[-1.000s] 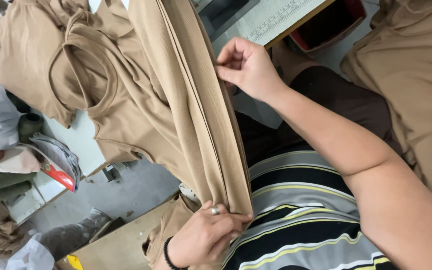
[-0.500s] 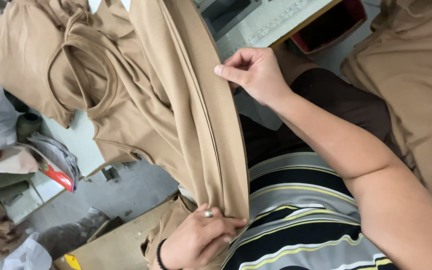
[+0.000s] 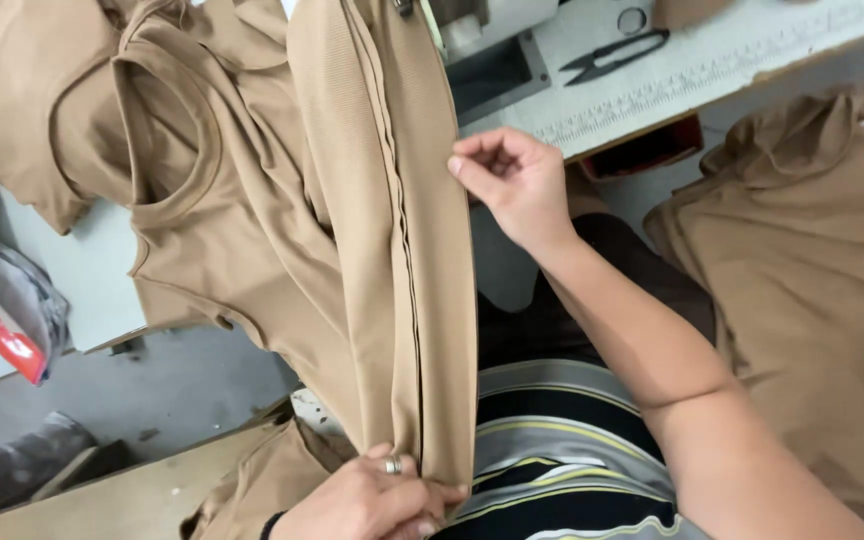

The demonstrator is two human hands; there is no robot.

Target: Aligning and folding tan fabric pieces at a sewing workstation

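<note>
The left hand [image 3: 372, 495] pinches the tan ribbed garment [image 3: 392, 250] at its lower end; the right hand [image 3: 517, 185] nips its edge higher up; uneven tension could let the aligned seam edges slip apart.

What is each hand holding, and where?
Left hand pinches the tan fabric's lower end. Right hand grips its right edge higher up.

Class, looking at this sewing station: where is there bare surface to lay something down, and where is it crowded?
Bare patches: the white table strip right of the black snips, and the white surface below the draped tan garment. Crowded: the centre, where the left hand and right hand stretch the tan strip.
</note>
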